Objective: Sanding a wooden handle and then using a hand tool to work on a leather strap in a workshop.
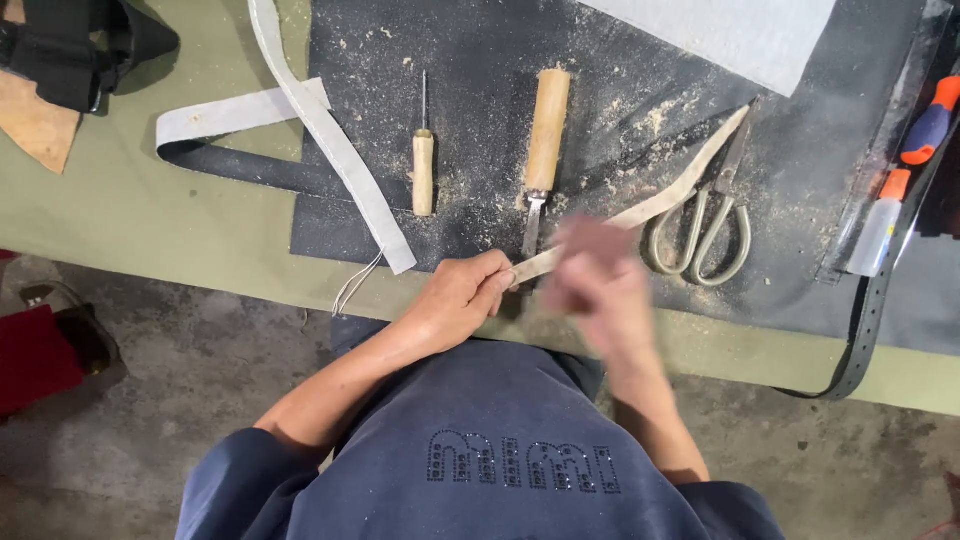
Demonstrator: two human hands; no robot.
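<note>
My left hand (462, 293) pinches the near end of a long pale leather strip (668, 198) at the table's front edge. The strip runs up and right across a dark mat (480, 40) dusted with shavings. My right hand (598, 285) is blurred with motion over the strip just right of my left hand, and it holds a small reddish-brown piece (592, 240) against it. What that piece is I cannot tell.
On the mat lie a wooden-handled awl (424, 160), a wooden-handled knife (545, 140) and pale-handled scissors (712, 215). A grey strap (330, 140) loops at the left. A black belt (868, 330), a small bottle (880, 220) and an orange-and-blue tool (930, 122) sit at the right.
</note>
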